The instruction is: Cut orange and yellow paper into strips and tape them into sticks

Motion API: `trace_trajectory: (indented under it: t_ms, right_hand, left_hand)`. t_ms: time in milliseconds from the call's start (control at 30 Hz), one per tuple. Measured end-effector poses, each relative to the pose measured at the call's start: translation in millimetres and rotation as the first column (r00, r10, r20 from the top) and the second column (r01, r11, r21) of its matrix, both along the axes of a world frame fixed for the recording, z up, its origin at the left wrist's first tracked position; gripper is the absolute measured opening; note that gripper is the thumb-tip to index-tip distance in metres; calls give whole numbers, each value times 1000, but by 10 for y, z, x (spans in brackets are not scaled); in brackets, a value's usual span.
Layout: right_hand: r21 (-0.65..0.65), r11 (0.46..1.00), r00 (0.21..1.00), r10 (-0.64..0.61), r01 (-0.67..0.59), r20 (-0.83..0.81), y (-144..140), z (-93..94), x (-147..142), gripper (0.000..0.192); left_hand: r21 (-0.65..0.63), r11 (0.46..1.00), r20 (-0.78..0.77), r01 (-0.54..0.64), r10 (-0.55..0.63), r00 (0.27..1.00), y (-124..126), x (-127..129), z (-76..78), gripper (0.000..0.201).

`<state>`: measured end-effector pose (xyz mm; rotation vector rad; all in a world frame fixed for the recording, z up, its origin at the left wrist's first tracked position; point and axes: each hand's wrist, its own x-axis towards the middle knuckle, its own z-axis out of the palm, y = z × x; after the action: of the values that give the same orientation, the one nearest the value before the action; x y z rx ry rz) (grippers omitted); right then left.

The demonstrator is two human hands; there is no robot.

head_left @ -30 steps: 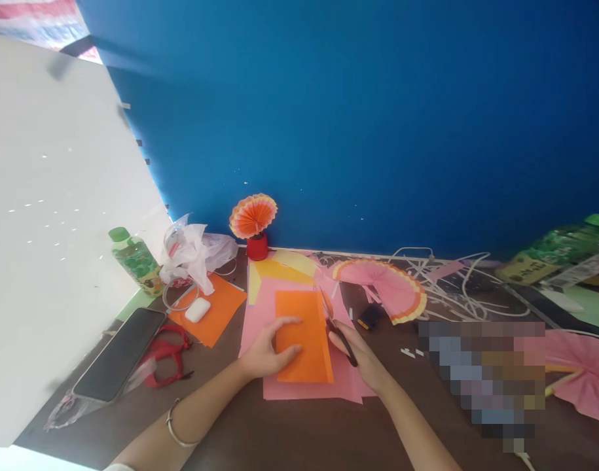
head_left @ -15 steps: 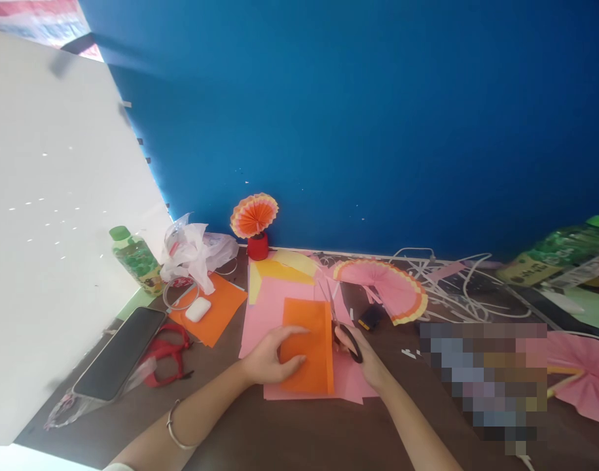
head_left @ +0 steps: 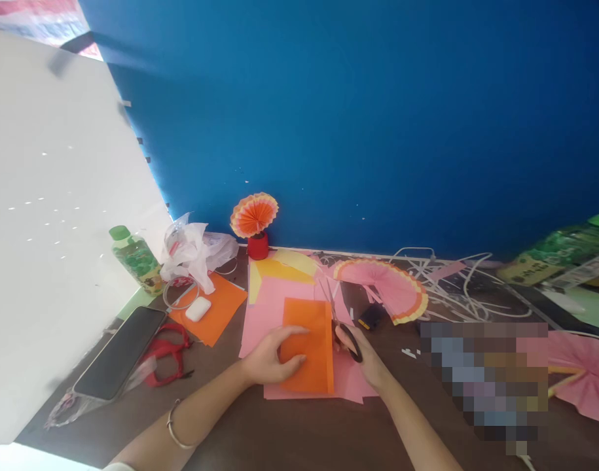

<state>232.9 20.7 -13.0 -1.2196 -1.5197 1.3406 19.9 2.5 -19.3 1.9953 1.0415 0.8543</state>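
Note:
An orange sheet of paper (head_left: 306,353) with a narrow fold along its right edge lies on pink paper (head_left: 274,294). My left hand (head_left: 271,356) rests on the orange sheet's left side, fingers and thumb spread apart. Black-handled scissors (head_left: 349,341) are gripped in my right hand (head_left: 365,360), just right of the folded edge. Their blades point away from me, a little apart, over the pink paper. Part of the right fingers is hidden behind the handle. Yellow paper (head_left: 279,267) shows beyond the pink sheets.
A phone (head_left: 120,356), red straps (head_left: 169,356) and a white earphone case (head_left: 198,309) are on the left. Behind stands a paper fan flower (head_left: 254,216) in a red pot (head_left: 258,247). A pleated pink fan (head_left: 387,288) and white cables (head_left: 469,288) lie to the right.

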Motion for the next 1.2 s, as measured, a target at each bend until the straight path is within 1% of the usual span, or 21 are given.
trace_trajectory:
  t_ms: [200,367,533,700,833,967,1067,1200]
  right_hand:
    - [10,1000,1000,-11,11,23,3,33,4,36]
    - [-10,998,998,-56,56,-13,-5,11,9,35]
    - [-30,1000,998,2,-4,-59,4,-18,14,42]
    - [-26,1000,998,-17,15,-64,1,-44,7,42]
    - [-22,999,996,26,-28,-90,-7,-7,-21,41]
    - [-5,997,989,81,-82,-122,-5,46,-50,39]
    - [2,998,995,66,-66,-77,2,48,-53,36]
    - [18,1000,1000,14,-14,7,10,7,-43,40]
  left_hand:
    - [3,1000,14,6,-6,1000,6,-10,-27,41]
    - [-6,1000,7,-1,1,1000,-3,0,-8,41]
    - [-2,1000,0,-1,1,1000,-2,1,-21,41]
    - [5,1000,-13,16,-15,1000,-5,-4,-8,41]
    - [12,1000,-13,21,-21,1000,-6,-2,10,40]
    - [20,1000,-11,23,-23,1000,0,-3,-20,41]
    - [26,999,-7,18,-18,1000,3,-6,-51,42]
    - [21,1000,-9,18,-18,1000,4,-10,-73,42]
